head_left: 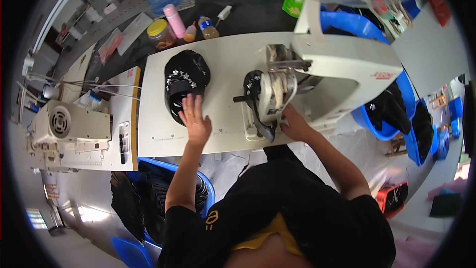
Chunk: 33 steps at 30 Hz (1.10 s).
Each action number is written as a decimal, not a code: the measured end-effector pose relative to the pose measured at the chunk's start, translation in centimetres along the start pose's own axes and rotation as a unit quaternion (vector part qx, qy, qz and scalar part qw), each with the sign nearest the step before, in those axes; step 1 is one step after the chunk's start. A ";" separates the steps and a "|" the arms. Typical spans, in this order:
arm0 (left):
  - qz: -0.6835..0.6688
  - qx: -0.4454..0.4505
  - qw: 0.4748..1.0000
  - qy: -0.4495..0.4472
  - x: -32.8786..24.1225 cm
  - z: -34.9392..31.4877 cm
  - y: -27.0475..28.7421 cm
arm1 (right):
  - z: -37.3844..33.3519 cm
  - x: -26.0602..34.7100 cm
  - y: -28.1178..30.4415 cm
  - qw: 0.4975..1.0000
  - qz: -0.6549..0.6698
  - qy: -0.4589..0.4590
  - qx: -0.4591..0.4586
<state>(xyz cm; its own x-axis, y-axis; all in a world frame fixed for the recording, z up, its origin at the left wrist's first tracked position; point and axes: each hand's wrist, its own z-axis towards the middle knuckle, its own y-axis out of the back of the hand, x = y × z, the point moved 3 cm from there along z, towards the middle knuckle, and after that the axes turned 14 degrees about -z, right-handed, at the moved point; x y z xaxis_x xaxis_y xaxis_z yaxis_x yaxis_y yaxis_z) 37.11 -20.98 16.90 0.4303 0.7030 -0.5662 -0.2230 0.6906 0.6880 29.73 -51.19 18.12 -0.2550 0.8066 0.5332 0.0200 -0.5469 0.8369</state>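
Observation:
A black cap (187, 77) with white flower-like decorations lies on the white sewing table (223, 64). My left hand (196, 121) rests at its near edge, fingers stretched out and touching it without gripping. To the right stands a cream sewing machine (342, 64). Another black decorated piece (253, 85), apparently a cap, sits at the machine's head, with a dark curved part reaching toward me. Beside the machine head my right hand (296, 125) has its fingers bent inward. The head partly hides the fingertips, so what they hold cannot be made out.
Behind the table stand a yellow-lidded jar (159, 32), a pink bottle (173, 21) and a drink bottle (208, 28). Another sewing machine (69, 121) is at left. Blue tubs with black pieces stand below left (210, 193) and at right (406, 94).

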 end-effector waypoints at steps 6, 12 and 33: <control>-0.262 0.172 0.936 -0.159 -12.3 -3.2 -4.2 | 2.4 -1.9 -1.1 0.986 -0.138 0.041 0.082; -0.252 0.271 0.918 -0.143 -11.8 -2.3 -3.5 | 0.6 1.7 5.6 0.989 -0.063 0.114 0.065; -0.771 0.039 0.625 0.116 -16.2 11.0 1.0 | 6.6 4.8 11.2 0.759 0.615 -0.067 -0.203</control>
<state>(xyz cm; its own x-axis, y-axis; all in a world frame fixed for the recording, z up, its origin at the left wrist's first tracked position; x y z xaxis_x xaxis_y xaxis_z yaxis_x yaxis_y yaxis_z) 39.48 -33.54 31.77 -0.0599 -0.7765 -0.6273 0.3483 0.5727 -0.7421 35.06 -51.94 30.87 -0.1839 -0.3695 0.9109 -0.1420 -0.9069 -0.3966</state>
